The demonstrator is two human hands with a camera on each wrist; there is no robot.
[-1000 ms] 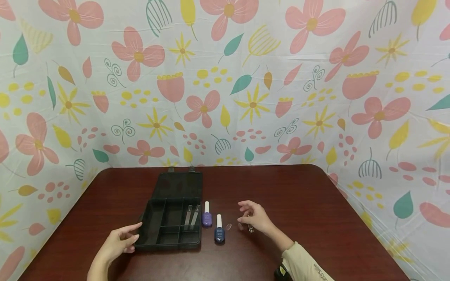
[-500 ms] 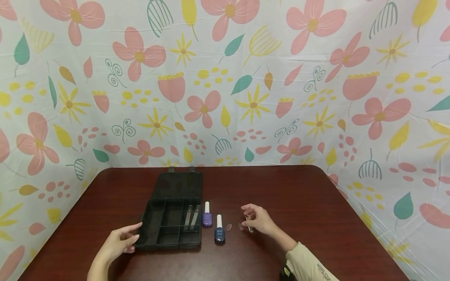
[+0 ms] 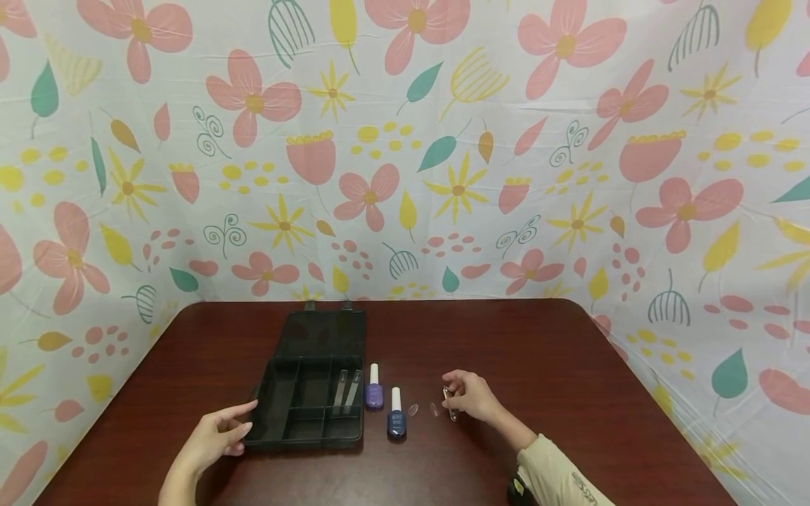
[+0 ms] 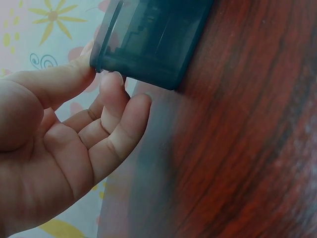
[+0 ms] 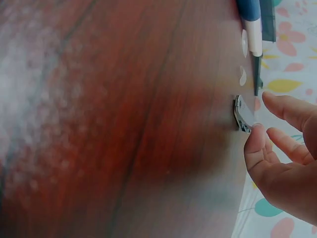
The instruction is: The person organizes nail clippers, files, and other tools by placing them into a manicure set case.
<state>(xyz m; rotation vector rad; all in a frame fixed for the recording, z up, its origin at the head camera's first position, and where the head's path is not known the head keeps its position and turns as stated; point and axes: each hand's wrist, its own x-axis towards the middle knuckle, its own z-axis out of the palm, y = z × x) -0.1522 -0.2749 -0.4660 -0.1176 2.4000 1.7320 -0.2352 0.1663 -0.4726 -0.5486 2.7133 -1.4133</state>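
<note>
A black compartment box (image 3: 273, 406) lies open on the table, its lid tipped back behind it. Fingertips of my left hand (image 3: 211, 437) rest against its left side near the front corner, the other fingers loosely bent in the left wrist view. My right hand (image 3: 476, 399) is beside a small silver nail clipper (image 3: 451, 405) on the table. The right wrist view has one fingertip (image 5: 256, 133) at the end of the clipper (image 5: 240, 114) and another finger apart from it. Two clear oval pieces, one nearer the hand (image 3: 434, 409), one farther left (image 3: 413, 410), lie beside the clipper.
Purple nail polish (image 3: 374, 396) and dark blue nail polish (image 3: 396, 424), both white-capped, sit right of the box. Two slim silvery tools (image 3: 353, 390) lie in the box's right compartment. A flowered cloth (image 3: 405, 253) hangs behind the brown table (image 3: 531, 351).
My right hand has drifted slightly right, uncovering more of the nail clipper and the clear piece next to it. The left hand and the box keep their places.
</note>
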